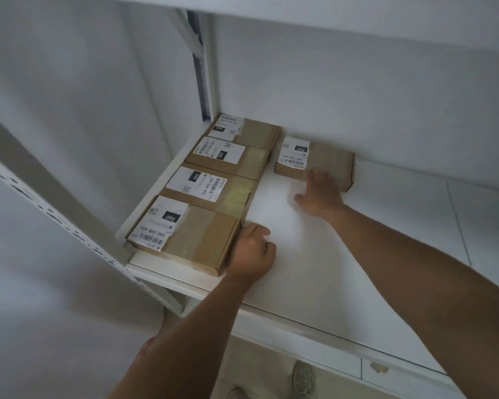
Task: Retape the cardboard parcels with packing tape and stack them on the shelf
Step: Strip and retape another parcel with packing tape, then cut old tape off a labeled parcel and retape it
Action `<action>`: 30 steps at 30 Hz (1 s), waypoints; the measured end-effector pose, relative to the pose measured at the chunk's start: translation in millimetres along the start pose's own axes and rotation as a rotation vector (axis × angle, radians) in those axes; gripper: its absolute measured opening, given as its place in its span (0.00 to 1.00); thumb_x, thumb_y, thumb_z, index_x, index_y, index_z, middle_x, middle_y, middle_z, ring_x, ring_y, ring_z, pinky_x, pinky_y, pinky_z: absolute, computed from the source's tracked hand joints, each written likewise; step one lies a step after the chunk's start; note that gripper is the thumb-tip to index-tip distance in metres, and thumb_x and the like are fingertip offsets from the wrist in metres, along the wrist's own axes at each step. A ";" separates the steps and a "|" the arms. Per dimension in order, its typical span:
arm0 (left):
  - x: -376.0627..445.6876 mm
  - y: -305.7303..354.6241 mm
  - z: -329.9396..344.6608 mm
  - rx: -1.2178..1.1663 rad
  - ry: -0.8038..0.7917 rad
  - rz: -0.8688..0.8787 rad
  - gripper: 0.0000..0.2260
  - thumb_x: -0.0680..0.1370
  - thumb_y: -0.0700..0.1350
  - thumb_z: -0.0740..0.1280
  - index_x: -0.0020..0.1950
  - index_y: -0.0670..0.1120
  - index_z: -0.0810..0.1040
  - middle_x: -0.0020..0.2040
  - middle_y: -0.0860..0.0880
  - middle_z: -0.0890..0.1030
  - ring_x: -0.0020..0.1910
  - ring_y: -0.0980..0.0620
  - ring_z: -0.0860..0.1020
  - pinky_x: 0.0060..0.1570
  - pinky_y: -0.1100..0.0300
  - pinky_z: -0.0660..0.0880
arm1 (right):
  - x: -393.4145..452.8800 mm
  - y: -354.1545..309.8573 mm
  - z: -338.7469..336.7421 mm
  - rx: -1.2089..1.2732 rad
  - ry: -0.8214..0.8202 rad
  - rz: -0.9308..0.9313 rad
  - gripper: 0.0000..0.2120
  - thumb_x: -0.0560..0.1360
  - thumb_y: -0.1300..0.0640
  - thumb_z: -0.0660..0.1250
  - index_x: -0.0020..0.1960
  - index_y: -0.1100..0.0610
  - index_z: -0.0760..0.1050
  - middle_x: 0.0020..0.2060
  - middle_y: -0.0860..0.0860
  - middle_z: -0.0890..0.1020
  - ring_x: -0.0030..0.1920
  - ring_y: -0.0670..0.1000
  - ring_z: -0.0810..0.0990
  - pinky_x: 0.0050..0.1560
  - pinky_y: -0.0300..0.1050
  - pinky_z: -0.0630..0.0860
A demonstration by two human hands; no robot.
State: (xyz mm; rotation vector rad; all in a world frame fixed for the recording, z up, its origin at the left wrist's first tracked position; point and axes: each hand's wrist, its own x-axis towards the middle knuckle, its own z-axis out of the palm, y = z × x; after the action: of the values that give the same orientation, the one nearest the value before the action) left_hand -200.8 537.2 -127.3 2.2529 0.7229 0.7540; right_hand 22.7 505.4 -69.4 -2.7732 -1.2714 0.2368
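Several flat cardboard parcels with white labels lie in a row along the left side of the white shelf [314, 254]. My left hand [252, 251] has its fingers curled against the right side of the nearest parcel [190, 237]. A separate parcel [326, 161] sits at the back by the wall. My right hand [320, 194] lies flat on the shelf with straight fingers touching that parcel's front edge. No tape roll is in view.
A perforated white upright [55, 214] stands at the shelf's left front corner, and another shelf board [329, 12] hangs overhead. A white wall backs the shelf. Below the front edge I see my shoe [303, 378] on the tiled floor.
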 end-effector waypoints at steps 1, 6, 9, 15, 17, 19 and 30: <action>1.0 -0.3 -0.4 0.008 0.001 0.017 0.15 0.72 0.45 0.58 0.46 0.38 0.80 0.44 0.42 0.79 0.40 0.45 0.78 0.46 0.57 0.74 | 10.3 -1.2 -4.8 0.004 -0.016 -0.007 0.37 0.77 0.44 0.64 0.79 0.59 0.54 0.76 0.58 0.60 0.74 0.62 0.59 0.74 0.55 0.61; 2.6 -5.3 1.9 0.006 0.015 0.067 0.11 0.73 0.44 0.60 0.42 0.38 0.78 0.42 0.43 0.77 0.40 0.45 0.77 0.45 0.57 0.73 | 40.5 -15.0 -23.5 0.018 -0.153 0.037 0.41 0.78 0.43 0.63 0.80 0.61 0.47 0.79 0.56 0.51 0.78 0.61 0.50 0.74 0.53 0.56; 3.4 -9.7 4.9 0.009 -0.002 0.086 0.11 0.73 0.43 0.60 0.43 0.39 0.79 0.42 0.43 0.78 0.41 0.42 0.77 0.46 0.52 0.77 | 45.1 -13.1 -31.1 0.003 -0.194 0.051 0.41 0.77 0.43 0.63 0.80 0.59 0.47 0.79 0.53 0.51 0.78 0.58 0.51 0.72 0.53 0.59; 2.4 -9.5 6.6 0.084 -0.038 0.104 0.12 0.74 0.44 0.59 0.46 0.39 0.80 0.44 0.43 0.78 0.42 0.41 0.77 0.46 0.50 0.77 | 15.1 -7.7 -34.0 0.108 -0.100 -0.025 0.42 0.79 0.46 0.63 0.81 0.56 0.42 0.81 0.49 0.45 0.80 0.55 0.42 0.77 0.54 0.55; 1.7 -8.9 5.6 0.101 -0.042 0.113 0.14 0.75 0.44 0.58 0.48 0.39 0.81 0.46 0.43 0.79 0.44 0.42 0.78 0.48 0.51 0.77 | -12.4 -6.1 -27.3 0.198 -0.037 -0.072 0.37 0.80 0.49 0.62 0.81 0.57 0.46 0.81 0.52 0.50 0.80 0.54 0.49 0.76 0.52 0.57; 0.6 -5.2 3.6 0.128 -0.035 0.126 0.16 0.75 0.45 0.57 0.50 0.39 0.82 0.48 0.44 0.80 0.47 0.43 0.79 0.51 0.52 0.77 | -43.5 2.8 -21.0 0.286 -0.065 -0.088 0.29 0.81 0.50 0.61 0.79 0.57 0.59 0.78 0.53 0.62 0.77 0.54 0.61 0.73 0.48 0.61; 16.1 89.2 30.5 0.443 -0.269 -0.143 0.13 0.80 0.43 0.57 0.52 0.39 0.80 0.53 0.41 0.78 0.53 0.41 0.78 0.51 0.52 0.76 | -193.8 127.7 -34.7 0.566 0.068 0.065 0.11 0.80 0.58 0.64 0.59 0.56 0.80 0.48 0.47 0.81 0.45 0.46 0.76 0.50 0.38 0.70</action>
State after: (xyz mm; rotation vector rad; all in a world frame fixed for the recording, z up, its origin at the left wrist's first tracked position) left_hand -143.8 478.7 -77.7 2.5905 0.9778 0.2259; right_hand -0.7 274.8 -32.3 -2.3140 -0.9172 0.4261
